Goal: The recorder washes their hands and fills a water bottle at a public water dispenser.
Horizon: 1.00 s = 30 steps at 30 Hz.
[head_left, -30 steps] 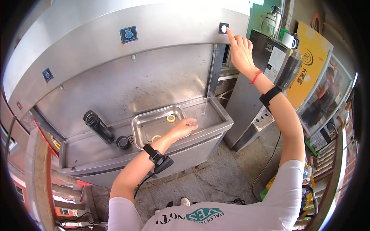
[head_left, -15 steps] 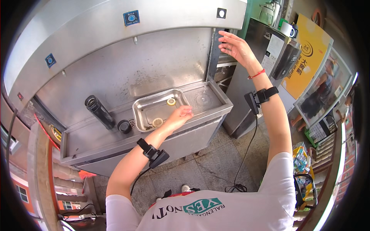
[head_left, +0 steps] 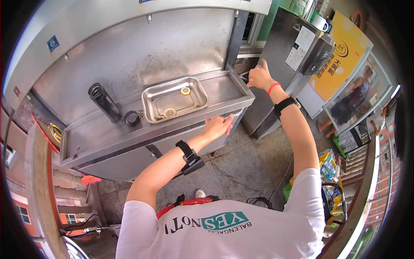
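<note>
My left hand (head_left: 217,126) hangs in front of the steel trough (head_left: 235,102), apart from it, with fingers loosely stretched and nothing held. Past the trough's right end is my right hand (head_left: 260,78), also without anything in it; one finger points up, the others bend partly. In the trough stands a shallow metal tray (head_left: 153,88) holding a lemon slice (head_left: 185,91) at the back and another lemon slice (head_left: 170,113) near its front. Left of the tray, an open black bottle (head_left: 105,102) leans in the picture, and a round black cap (head_left: 131,118) lies beside it.
A spout (head_left: 149,19) juts out above the trough from the steel dispenser. Right of the trough stands a grey metal cabinet (head_left: 276,47) with a white mug (head_left: 319,22) on top. A basket of bottles (head_left: 331,170) stands at my right. A cable (head_left: 261,201) lies coiled on the floor.
My right hand has come down from beside the right spout, where water was running; no stream shows now. My left hand has moved right, away from the tray's front. The view has shifted.
</note>
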### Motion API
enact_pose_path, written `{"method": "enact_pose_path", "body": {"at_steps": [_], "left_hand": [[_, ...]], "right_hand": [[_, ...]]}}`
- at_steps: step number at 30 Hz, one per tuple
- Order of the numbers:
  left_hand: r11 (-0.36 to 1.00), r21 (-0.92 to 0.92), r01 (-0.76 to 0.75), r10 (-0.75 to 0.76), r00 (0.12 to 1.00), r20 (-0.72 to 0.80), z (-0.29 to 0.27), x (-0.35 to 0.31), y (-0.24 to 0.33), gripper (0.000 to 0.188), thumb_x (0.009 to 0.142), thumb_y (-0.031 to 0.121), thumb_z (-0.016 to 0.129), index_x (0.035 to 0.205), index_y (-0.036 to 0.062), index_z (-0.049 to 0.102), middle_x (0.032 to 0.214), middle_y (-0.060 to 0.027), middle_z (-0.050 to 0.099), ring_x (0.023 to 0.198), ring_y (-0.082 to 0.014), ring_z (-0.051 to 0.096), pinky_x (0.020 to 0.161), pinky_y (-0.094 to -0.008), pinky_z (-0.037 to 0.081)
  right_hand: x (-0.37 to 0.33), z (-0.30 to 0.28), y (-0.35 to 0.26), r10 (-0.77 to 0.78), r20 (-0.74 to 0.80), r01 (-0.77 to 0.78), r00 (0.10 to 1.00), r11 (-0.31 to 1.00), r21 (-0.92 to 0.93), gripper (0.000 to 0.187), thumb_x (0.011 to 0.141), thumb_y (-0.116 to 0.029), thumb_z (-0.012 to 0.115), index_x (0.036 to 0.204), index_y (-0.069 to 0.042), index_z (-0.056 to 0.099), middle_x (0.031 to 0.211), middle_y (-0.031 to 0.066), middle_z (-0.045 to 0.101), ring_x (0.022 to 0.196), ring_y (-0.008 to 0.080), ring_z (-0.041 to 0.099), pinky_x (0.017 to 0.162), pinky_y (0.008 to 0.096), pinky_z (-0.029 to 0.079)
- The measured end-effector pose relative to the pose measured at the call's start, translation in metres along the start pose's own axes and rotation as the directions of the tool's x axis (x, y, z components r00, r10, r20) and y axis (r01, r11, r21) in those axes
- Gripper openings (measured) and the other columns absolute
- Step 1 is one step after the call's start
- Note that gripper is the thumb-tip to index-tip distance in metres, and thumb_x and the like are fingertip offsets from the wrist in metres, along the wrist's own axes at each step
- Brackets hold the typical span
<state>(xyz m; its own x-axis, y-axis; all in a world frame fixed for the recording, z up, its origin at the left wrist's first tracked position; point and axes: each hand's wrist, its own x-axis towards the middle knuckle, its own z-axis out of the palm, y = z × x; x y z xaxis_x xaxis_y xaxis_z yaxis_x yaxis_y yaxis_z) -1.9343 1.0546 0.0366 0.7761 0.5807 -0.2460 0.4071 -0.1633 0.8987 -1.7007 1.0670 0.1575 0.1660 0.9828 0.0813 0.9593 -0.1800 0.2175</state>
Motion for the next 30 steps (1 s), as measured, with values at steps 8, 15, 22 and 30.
{"method": "enact_pose_path", "body": {"at_steps": [8, 15, 22, 30], "left_hand": [[0.948, 0.201, -0.247, 0.229, 0.967, 0.108, 0.045, -0.004, 0.001, 0.075, 0.075, 0.07, 0.058, 0.121, 0.0112, 0.061, 0.132, -0.0113, 0.053, 0.131, -0.0291, 0.04, 0.109, -0.0578, 0.013], [0.918, -0.224, -0.327, 0.336, 0.942, 0.001, 0.062, -0.022, 0.031, 0.063, 0.075, 0.048, 0.074, 0.119, 0.0065, 0.061, 0.137, -0.0107, 0.048, 0.132, -0.0285, 0.037, 0.111, -0.0423, 0.024], [0.693, -0.295, -0.658, 0.679, 0.733, -0.039, 0.063, -0.049, 0.054, 0.067, 0.062, 0.044, 0.084, 0.119, 0.0162, 0.063, 0.143, -0.0038, 0.039, 0.141, -0.0339, 0.01, 0.11, -0.0548, 0.009], [0.619, -0.037, -0.785, 0.769, 0.615, -0.174, 0.061, -0.056, 0.065, 0.054, 0.06, 0.041, 0.085, 0.1, 0.009, 0.068, 0.136, -0.0031, 0.045, 0.138, -0.0343, 0.019, 0.109, -0.057, 0.007]], "right_hand": [[-0.014, 0.014, 0.021, 0.103, -0.238, -0.113, 0.966, 0.993, -0.029, 0.058, 0.09, -0.056, 0.049, 0.102, -0.002, 0.069, 0.095, 0.0123, 0.07, 0.109, 0.0244, 0.058, 0.108, 0.0503, 0.019], [-0.067, -0.093, -0.025, 0.39, -0.121, 0.385, 0.913, -0.723, 0.573, 0.053, 0.099, -0.046, 0.035, 0.129, -0.005, 0.05, 0.135, 0.0115, 0.05, 0.131, 0.0239, 0.038, 0.107, 0.0464, 0.021], [-0.111, -0.119, -0.019, 0.057, -0.606, 0.285, 0.794, -0.915, 0.287, 0.042, 0.099, -0.038, 0.04, 0.118, -0.005, 0.058, 0.122, 0.0088, 0.058, 0.131, 0.0274, 0.037, 0.106, 0.0498, 0.025], [-0.123, -0.135, -0.032, 0.141, -0.581, 0.331, 0.802, -0.914, 0.236, 0.035, 0.099, -0.029, 0.038, 0.104, -0.007, 0.064, 0.113, 0.0039, 0.057, 0.132, 0.0293, 0.03, 0.109, 0.0583, 0.014]]}}
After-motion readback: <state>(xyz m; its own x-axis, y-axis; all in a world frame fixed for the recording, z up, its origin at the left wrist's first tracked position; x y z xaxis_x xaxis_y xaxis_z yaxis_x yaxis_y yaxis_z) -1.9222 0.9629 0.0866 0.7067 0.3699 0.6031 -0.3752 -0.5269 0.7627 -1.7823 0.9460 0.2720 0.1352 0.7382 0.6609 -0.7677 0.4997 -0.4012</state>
